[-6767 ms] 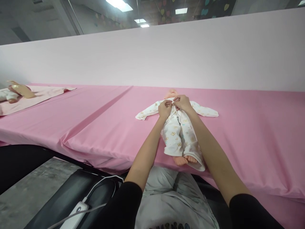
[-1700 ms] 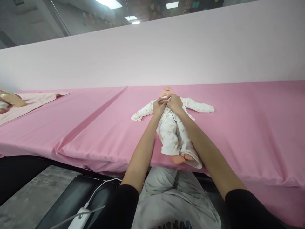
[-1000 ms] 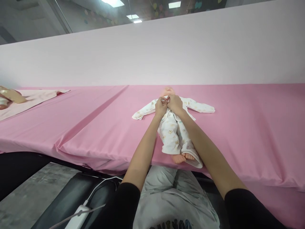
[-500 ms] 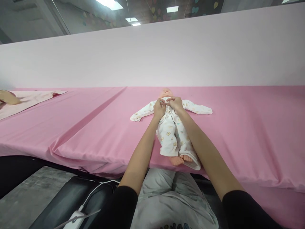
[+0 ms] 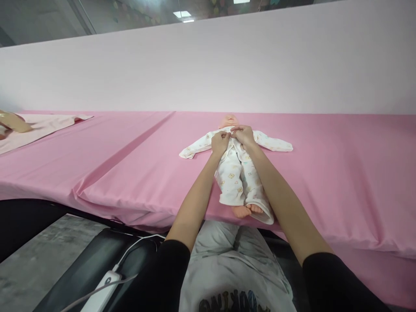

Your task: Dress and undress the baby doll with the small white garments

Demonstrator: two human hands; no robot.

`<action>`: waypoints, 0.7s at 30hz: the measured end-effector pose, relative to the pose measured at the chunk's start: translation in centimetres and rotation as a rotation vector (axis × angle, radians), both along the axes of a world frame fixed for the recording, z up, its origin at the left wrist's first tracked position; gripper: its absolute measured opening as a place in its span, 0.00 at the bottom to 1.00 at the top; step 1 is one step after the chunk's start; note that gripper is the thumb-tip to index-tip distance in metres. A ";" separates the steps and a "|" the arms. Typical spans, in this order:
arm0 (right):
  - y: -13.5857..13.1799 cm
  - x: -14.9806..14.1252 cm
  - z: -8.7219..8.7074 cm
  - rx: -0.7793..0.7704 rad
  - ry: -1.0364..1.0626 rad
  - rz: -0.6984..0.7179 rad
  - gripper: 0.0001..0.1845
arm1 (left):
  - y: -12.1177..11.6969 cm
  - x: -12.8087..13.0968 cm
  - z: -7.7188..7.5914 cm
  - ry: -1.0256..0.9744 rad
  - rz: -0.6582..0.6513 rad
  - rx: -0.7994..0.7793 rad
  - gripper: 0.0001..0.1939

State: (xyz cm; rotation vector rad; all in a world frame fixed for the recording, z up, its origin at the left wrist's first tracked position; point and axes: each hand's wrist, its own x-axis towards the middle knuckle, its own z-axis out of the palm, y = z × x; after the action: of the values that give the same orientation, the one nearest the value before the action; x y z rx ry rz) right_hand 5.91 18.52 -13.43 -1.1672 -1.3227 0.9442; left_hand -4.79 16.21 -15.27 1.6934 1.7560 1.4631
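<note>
Head cam: the left hand and right hand are both curled nearly shut, fingertips pinching the front edges of a white teddy-print sleepsuit at the chest of a baby doll, lying face up mid-frame on a pink-covered table. The cotton looks thin and floppy and the doll light, so those front edges seem the spot to grab. Fingers hide the fastenings though, can't tell snaps from buttons, and upper left a second doll on a pale pink blanket gets cut off by the frame edge.
</note>
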 end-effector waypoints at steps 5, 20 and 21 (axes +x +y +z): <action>0.2 0.2 0.1 -0.044 0.033 0.051 0.13 | 0.4 -0.2 -0.1 0.018 -0.036 -0.020 0.11; -0.6 0.0 0.6 -0.118 0.098 0.039 0.12 | 0.3 0.2 -0.1 0.074 0.011 -0.040 0.11; -0.6 0.0 0.6 -0.119 0.096 0.038 0.12 | 0.3 0.2 0.0 0.077 0.015 -0.044 0.11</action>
State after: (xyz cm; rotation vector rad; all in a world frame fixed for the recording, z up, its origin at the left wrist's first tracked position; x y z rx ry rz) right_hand 5.94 17.97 -12.85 -1.1756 -1.2285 1.1060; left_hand -4.60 16.52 -15.32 1.7399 1.8303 1.3725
